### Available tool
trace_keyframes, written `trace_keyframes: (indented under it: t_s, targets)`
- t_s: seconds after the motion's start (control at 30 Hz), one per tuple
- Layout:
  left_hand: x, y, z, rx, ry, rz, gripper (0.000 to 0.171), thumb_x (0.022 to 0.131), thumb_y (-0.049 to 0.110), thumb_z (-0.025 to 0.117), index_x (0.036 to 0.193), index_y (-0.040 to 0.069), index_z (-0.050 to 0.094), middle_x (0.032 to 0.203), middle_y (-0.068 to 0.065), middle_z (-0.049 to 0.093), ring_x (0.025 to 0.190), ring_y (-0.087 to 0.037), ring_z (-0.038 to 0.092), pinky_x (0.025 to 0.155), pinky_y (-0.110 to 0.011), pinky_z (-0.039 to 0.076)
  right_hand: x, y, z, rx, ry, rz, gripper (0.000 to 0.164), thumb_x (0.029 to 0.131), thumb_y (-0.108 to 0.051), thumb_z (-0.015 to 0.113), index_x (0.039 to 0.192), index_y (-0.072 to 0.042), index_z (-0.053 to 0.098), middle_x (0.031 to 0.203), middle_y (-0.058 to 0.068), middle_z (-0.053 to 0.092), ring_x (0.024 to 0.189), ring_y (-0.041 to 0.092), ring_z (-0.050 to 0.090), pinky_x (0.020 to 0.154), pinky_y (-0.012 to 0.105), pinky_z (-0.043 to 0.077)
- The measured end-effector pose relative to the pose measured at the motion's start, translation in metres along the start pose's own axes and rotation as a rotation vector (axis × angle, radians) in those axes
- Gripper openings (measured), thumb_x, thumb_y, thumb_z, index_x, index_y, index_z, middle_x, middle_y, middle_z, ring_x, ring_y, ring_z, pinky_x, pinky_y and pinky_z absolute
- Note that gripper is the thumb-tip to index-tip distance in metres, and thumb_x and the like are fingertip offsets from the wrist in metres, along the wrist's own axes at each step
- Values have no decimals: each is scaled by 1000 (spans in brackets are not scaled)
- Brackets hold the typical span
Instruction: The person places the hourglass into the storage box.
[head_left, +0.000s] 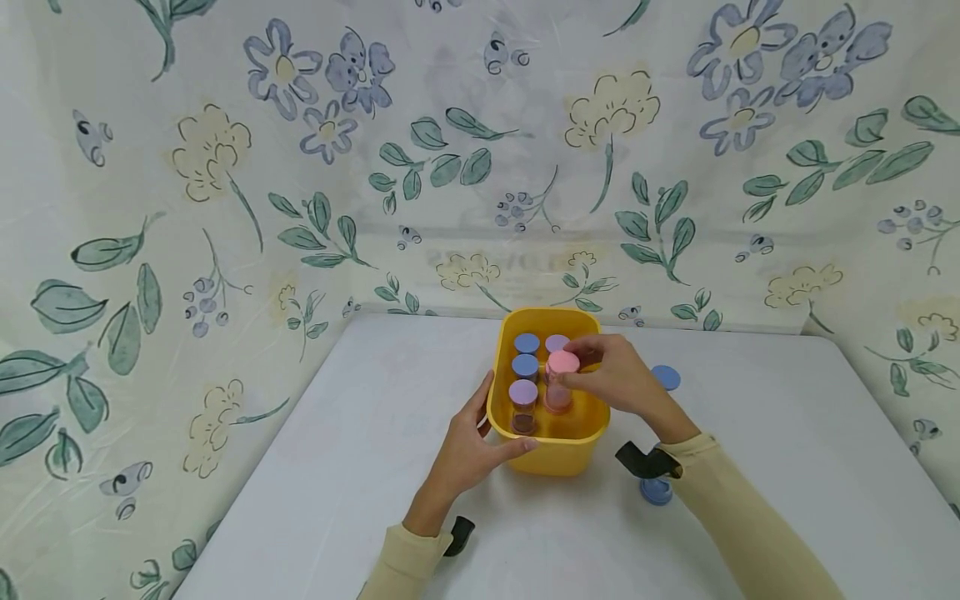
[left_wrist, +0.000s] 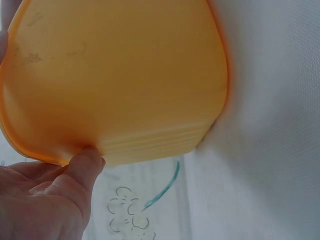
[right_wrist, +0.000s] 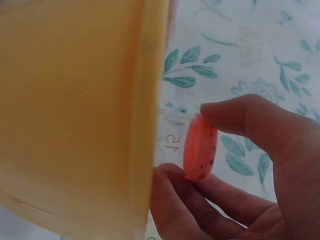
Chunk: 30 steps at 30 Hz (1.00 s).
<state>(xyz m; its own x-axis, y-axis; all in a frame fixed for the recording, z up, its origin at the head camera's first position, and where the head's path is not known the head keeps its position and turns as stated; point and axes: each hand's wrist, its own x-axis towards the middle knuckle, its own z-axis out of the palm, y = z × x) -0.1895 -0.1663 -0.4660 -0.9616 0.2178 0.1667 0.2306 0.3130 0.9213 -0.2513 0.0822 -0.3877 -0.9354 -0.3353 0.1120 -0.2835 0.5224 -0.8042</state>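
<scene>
A yellow plastic bin (head_left: pixel 558 458) stands on the white table, with small lidded jars inside. My left hand (head_left: pixel 468 454) holds it at the near left corner, thumb along the front and fingers on the left side. Between thumb and fingers, my right hand (head_left: pixel 618 375) pinches a clear jar with a pink lid (head_left: pixel 562 362), over the bin's right half. In the right wrist view, the clear jar (right_wrist: pixel 172 137) shows a printed 15, and the bin wall hides its lower end. Beside it are two blue-lidded jars (head_left: pixel 525 367) and a purple-lidded jar (head_left: pixel 522 392); another purple lid (head_left: pixel 557 342) shows behind.
Right of the bin, a round blue lid (head_left: pixel 666 377) shows past the right hand. A blue-topped round item (head_left: pixel 656 492) sits nearer, partly covered by the right wrist's black strap (head_left: pixel 647 460). Flower-printed cloth (head_left: pixel 465 192) hangs behind and at both sides of the table (head_left: pixel 360 433).
</scene>
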Motion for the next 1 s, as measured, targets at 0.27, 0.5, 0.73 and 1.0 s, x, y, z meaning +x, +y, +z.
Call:
trace_keyframes:
  t_s: [0.27,0.5,0.73,1.0]
  targets:
    - [-1,0,0,4,3,-5,110,84,45,85,167,19,18,173,0,26,157,-32,35,120,-53,41,4,0,5,-48,-65,55,46,85,-22,83,123,1,70,111,14,73,99,25,68,94,39,64]
    - [-1,1,1,4,6,-6,108,85,42,85,167,19,18,173,0,26,157,-32,35,120,-53,41,6,-3,11,-93,-101,76,38,84,-17,83,118,-3,73,108,9,74,95,22,67,91,36,64]
    - [-1,3,1,22,11,-20,110,84,47,85,167,21,18,173,1,26,157,-31,36,120,-53,41,9,-4,17,-110,-140,80,20,81,-14,84,96,-5,74,84,5,68,79,20,61,71,25,57]
    - [0,3,2,22,14,-28,109,84,46,85,167,22,18,172,3,27,157,-29,35,120,-53,41,11,-9,24,-159,-155,144,20,81,-11,84,94,-4,69,80,6,65,74,19,60,68,23,57]
